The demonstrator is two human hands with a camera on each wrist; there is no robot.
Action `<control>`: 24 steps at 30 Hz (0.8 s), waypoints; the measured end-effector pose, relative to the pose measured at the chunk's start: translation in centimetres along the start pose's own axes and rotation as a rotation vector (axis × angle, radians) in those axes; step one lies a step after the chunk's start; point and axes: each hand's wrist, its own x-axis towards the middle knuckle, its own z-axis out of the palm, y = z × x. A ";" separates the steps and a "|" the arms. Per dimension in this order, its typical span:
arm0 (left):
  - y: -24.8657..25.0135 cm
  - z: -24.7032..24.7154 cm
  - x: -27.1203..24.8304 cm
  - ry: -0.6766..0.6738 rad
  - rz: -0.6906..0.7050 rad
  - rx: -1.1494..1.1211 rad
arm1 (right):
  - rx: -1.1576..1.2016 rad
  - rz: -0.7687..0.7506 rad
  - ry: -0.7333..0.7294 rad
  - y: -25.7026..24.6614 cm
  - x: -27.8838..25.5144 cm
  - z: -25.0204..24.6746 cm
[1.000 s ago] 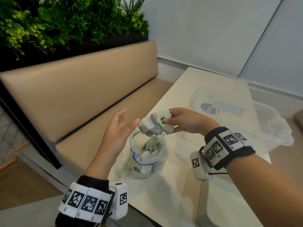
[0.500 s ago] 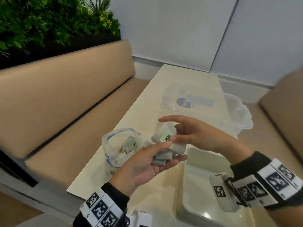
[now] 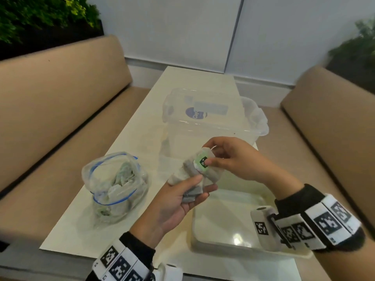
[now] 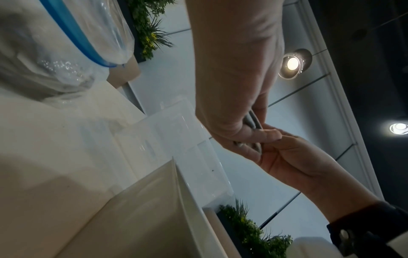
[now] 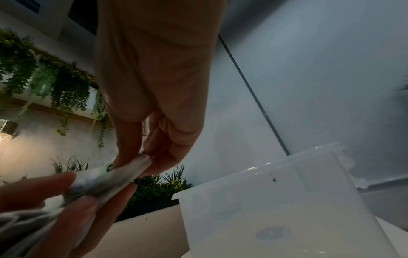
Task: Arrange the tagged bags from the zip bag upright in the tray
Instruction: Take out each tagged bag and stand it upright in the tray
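Note:
A clear zip bag with a blue rim stands open on the table, left of centre, with several tagged bags inside. My left hand is palm up and holds a bundle of grey tagged bags, thumb pressed on top. My right hand pinches a green and white tag at the bundle's top end. Both hands hover over the far left corner of the white tray, which holds nothing. The right wrist view shows the right hand's fingertips clamped on the tag's edge.
A clear plastic container stands on the table just beyond the hands, with its lid behind it. Tan benches flank the table on both sides. The table's near edge runs below the zip bag.
The right hand carried the bundle from above the zip bag rightward to the left palm, which closed on it. The head view swung right and the tray came into sight.

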 end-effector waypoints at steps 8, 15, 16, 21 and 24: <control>-0.1 0.2 0.4 0.076 0.011 -0.103 | -0.042 -0.077 0.042 0.4 -0.2 0.0; 0.4 0.0 0.5 0.130 -0.010 -0.189 | -0.176 -0.229 0.040 -0.1 -0.4 0.5; 0.5 0.0 0.4 0.116 -0.012 -0.189 | -0.229 -0.254 0.023 -0.1 -0.4 0.4; 0.5 0.0 0.2 0.086 -0.058 -0.186 | -0.406 -0.293 -0.004 -0.4 -0.5 -0.2; 0.4 -0.2 0.3 0.126 -0.046 -0.155 | -0.289 -0.310 -0.010 -1.2 -0.8 -0.8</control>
